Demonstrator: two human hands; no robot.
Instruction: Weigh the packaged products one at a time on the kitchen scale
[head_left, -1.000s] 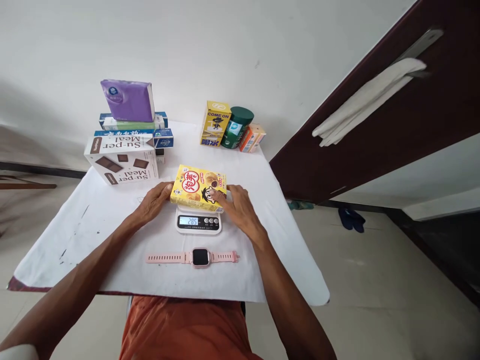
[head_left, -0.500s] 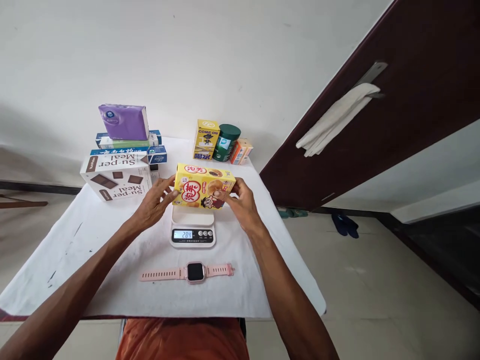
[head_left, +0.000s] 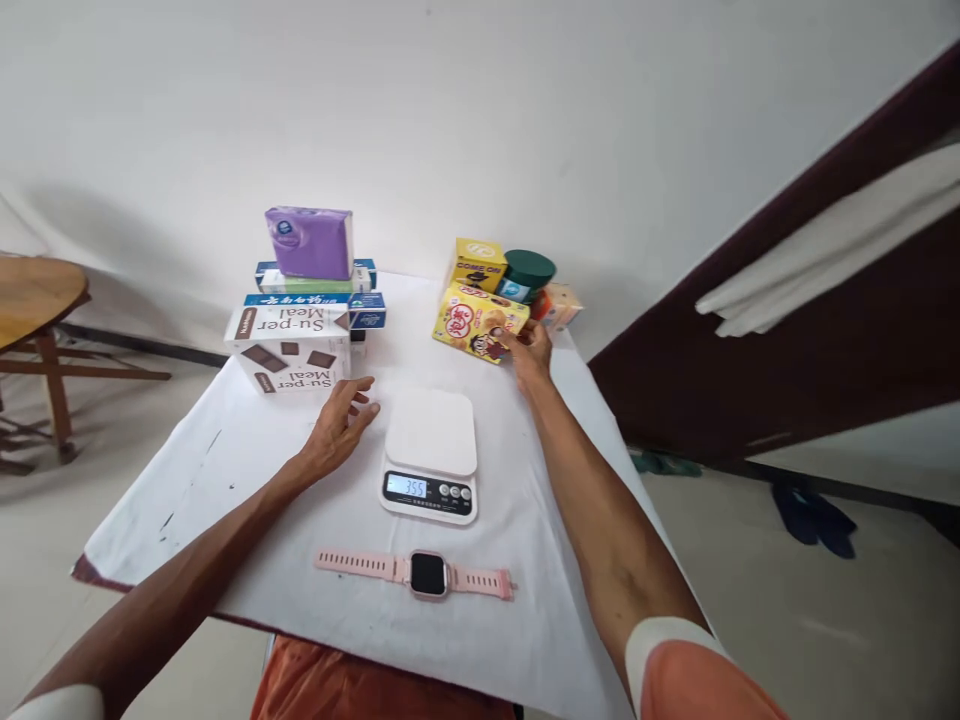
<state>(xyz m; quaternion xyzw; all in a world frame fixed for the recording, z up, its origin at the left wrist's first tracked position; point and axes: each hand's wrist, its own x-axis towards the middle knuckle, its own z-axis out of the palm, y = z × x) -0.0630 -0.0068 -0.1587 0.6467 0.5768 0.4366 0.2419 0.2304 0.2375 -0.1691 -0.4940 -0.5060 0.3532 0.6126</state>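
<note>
Yellow and bright, with a cartoon on its front, the snack box (head_left: 476,322) is tilted in the head view, over the far part of the table (head_left: 225,440). The right hand (head_left: 531,350) grips its right end, with the thumb on the front. Behind it are another yellow box (head_left: 480,265) and a green tub (head_left: 529,268); I can't tell if they touch it. The left hand (head_left: 337,425) holds nothing, its fingers a bit apart, near the white scale (head_left: 431,430) and a big white box (head_left: 292,350). Closer to the person lies a pink watch (head_left: 429,575).
</note>
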